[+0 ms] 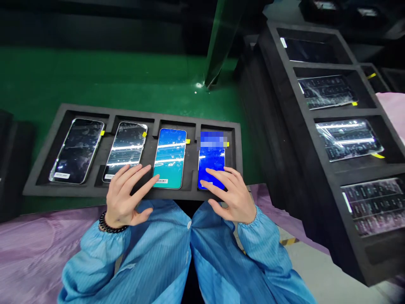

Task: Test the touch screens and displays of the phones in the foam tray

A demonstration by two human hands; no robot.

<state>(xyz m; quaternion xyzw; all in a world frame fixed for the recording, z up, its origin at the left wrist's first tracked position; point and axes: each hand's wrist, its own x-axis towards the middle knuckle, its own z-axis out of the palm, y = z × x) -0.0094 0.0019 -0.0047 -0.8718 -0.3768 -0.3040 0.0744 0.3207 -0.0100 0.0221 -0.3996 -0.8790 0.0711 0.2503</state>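
A black foam tray (126, 193) lies in front of me with several smartphones in its compartments. My left hand (125, 198) is spread, its fingertips over the lower edges of the second phone (126, 141), whose screen is dark, and the phone with a blue-green screen (171, 156). My right hand (232, 194) has its fingers stretched over the lower part of the phone with a deep blue screen (211, 160); fingertips seem to touch the glass. At the far left lies another dark-screened phone (79, 150). Yellow tabs stick out at the phones' right edges.
A tall stack of black foam trays (303, 160) stands at my right, its top tray holding several phones. A green metal post (221, 42) rises behind the green table surface (142, 93). Dark foam blocks (15, 164) sit at the left; a pink sleeve (392, 114) shows far right.
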